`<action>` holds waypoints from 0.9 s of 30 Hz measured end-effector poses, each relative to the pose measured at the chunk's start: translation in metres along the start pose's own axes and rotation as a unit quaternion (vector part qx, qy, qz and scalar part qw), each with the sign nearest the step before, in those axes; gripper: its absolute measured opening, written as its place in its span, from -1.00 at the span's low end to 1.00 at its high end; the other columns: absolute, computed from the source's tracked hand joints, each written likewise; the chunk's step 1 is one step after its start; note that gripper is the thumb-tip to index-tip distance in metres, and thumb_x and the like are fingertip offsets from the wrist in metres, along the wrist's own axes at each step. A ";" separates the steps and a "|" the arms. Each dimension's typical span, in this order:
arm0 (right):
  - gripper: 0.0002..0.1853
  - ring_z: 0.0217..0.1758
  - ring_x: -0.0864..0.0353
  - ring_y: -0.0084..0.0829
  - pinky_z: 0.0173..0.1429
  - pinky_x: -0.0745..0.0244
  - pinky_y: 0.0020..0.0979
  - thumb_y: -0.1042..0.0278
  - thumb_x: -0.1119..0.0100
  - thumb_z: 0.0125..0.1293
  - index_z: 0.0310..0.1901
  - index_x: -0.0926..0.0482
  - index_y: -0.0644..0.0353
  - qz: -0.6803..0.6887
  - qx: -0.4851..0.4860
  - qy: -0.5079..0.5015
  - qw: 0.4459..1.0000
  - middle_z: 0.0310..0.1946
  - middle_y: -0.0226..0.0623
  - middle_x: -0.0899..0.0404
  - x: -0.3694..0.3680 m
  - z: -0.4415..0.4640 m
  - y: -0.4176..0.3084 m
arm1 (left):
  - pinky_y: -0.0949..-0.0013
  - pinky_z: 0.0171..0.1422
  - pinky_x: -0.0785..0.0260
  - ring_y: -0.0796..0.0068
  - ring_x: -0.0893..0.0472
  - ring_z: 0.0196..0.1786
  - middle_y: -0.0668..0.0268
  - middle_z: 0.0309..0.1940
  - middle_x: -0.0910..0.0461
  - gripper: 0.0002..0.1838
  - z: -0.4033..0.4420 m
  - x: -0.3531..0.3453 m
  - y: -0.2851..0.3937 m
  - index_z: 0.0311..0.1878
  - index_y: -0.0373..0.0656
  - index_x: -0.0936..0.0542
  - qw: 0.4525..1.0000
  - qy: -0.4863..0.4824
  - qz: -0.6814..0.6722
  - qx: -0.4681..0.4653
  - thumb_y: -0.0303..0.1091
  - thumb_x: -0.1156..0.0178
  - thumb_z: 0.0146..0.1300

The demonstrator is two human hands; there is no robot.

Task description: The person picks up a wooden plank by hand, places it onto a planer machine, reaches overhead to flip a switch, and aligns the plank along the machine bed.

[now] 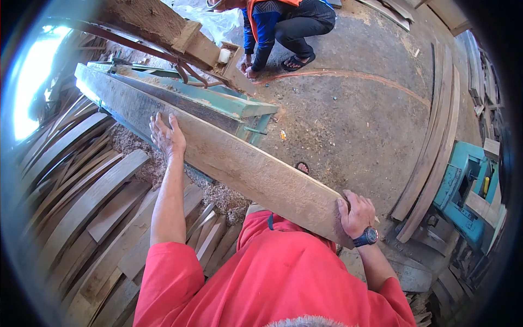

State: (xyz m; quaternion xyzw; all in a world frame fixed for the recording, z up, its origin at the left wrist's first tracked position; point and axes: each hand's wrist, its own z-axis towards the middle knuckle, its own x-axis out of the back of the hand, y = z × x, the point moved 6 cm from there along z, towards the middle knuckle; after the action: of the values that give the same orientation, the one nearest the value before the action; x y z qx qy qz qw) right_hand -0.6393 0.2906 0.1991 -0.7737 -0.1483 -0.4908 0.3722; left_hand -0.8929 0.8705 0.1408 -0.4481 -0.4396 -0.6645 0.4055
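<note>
Long plank point(248, 170) slants across in front of red shirt point(272, 267), far end at green machine point(218, 101). Left hand point(169, 136): fingers spread, laid on plank's face. Right hand point(357, 214): fingers gripping its near end.

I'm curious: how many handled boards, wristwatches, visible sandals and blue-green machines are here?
Handled board: 1
Wristwatch: 1
Visible sandals: 2 (near sandal, far sandal)
Blue-green machines: 2 (left machine, right machine)
Total: 6
</note>
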 end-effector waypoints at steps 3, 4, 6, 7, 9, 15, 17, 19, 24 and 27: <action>-0.63 -0.10 -0.79 0.04 0.06 -0.59 0.01 0.04 -0.23 0.59 0.13 -0.73 0.18 -0.009 -0.006 -0.011 1.000 -0.19 -0.03 -0.81 -0.001 -0.001 0.001 | -0.18 0.84 0.04 -0.10 -0.17 0.81 -0.07 0.76 -0.25 -0.24 0.002 -0.002 -0.002 0.69 -0.12 -0.39 1.000 0.003 -0.010 -0.006 0.23 -0.04 0.68; -0.62 -0.12 -0.77 0.04 0.03 -0.57 0.01 0.01 -0.25 0.59 0.11 -0.73 0.17 -0.004 -0.002 0.002 1.000 -0.22 -0.03 -0.80 -0.001 -0.001 0.001 | -0.18 0.84 0.05 -0.10 -0.17 0.81 -0.08 0.76 -0.25 -0.24 0.001 -0.002 -0.003 0.69 -0.12 -0.39 1.000 0.001 -0.005 -0.004 0.23 -0.04 0.69; -0.61 -0.15 -0.76 0.03 0.00 -0.55 0.00 -0.03 -0.26 0.58 0.10 -0.72 0.15 -0.001 0.003 0.022 1.000 -0.25 -0.03 -0.80 0.000 -0.002 0.001 | -0.18 0.85 0.06 -0.10 -0.17 0.81 -0.09 0.76 -0.25 -0.24 0.000 -0.004 -0.004 0.69 -0.12 -0.39 1.000 0.002 -0.005 -0.003 0.23 -0.03 0.69; -0.61 -0.15 -0.76 0.04 0.01 -0.56 0.01 -0.03 -0.26 0.59 0.10 -0.72 0.15 0.000 0.002 0.023 1.000 -0.26 -0.03 -0.80 0.000 -0.003 0.000 | -0.15 0.83 0.00 -0.12 -0.22 0.79 -0.08 0.74 -0.28 -0.25 -0.001 -0.004 -0.003 0.67 -0.13 -0.40 1.000 0.014 0.008 -0.009 0.22 -0.04 0.69; -0.61 -0.16 -0.76 0.06 0.02 -0.57 0.01 -0.05 -0.25 0.58 0.07 -0.74 0.14 0.011 0.005 0.040 0.999 -0.25 -0.02 -0.80 0.001 -0.002 -0.002 | -0.13 0.81 -0.07 -0.11 -0.27 0.76 -0.07 0.72 -0.32 -0.27 -0.003 0.004 0.003 0.67 -0.13 -0.41 1.000 0.017 0.018 -0.009 0.19 -0.07 0.68; -0.55 -0.15 -0.79 0.03 0.03 -0.60 0.01 -0.15 -0.25 0.58 -0.01 -0.78 0.12 -0.038 -0.024 0.045 0.998 -0.26 -0.02 -0.81 0.004 -0.006 0.002 | -0.18 0.84 0.03 -0.02 -0.15 0.83 0.04 0.79 -0.22 -0.29 -0.001 -0.002 -0.001 0.72 -0.04 -0.35 0.998 -0.023 0.050 0.013 0.16 -0.03 0.72; -0.54 -0.15 -0.82 0.01 0.04 -0.61 0.00 -0.18 -0.21 0.60 -0.01 -0.77 0.11 0.000 -0.009 0.027 1.000 -0.27 -0.06 -0.83 0.001 -0.008 0.002 | -0.19 0.86 0.08 -0.02 -0.14 0.83 0.03 0.79 -0.21 -0.30 -0.003 0.002 0.003 0.72 -0.05 -0.35 0.999 -0.024 0.035 0.025 0.14 -0.03 0.72; -0.53 -0.14 -0.83 0.00 0.05 -0.61 -0.01 -0.19 -0.19 0.62 -0.02 -0.76 0.10 -0.006 -0.006 0.032 0.999 -0.26 -0.08 -0.83 0.005 -0.007 0.001 | -0.19 0.87 0.10 -0.02 -0.13 0.84 0.03 0.79 -0.20 -0.31 -0.004 0.008 0.008 0.72 -0.05 -0.34 0.999 -0.020 0.023 0.024 0.13 -0.03 0.72; -0.52 -0.11 -0.84 -0.01 0.09 -0.62 -0.01 -0.21 -0.11 0.66 -0.07 -0.72 0.07 -0.008 -0.002 0.037 0.999 -0.26 -0.10 -0.85 0.008 -0.010 -0.003 | -0.21 0.87 0.12 -0.04 -0.12 0.84 0.01 0.79 -0.20 -0.30 -0.006 0.015 0.012 0.72 -0.07 -0.33 0.999 -0.032 0.010 0.029 0.12 -0.04 0.72; -0.52 -0.11 -0.84 0.01 0.10 -0.62 0.02 -0.21 -0.09 0.67 -0.08 -0.72 0.07 -0.013 -0.011 0.014 1.000 -0.26 -0.09 -0.85 0.007 -0.011 -0.003 | -0.23 0.87 0.13 -0.05 -0.12 0.84 0.01 0.79 -0.20 -0.29 -0.005 0.008 0.006 0.72 -0.07 -0.33 0.999 -0.027 0.015 0.028 0.13 -0.04 0.72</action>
State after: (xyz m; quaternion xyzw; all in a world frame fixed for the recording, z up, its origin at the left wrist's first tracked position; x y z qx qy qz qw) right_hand -0.6444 0.2836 0.2093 -0.7686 -0.1479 -0.5079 0.3597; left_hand -0.8909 0.8634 0.1491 -0.4607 -0.4621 -0.6337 0.4155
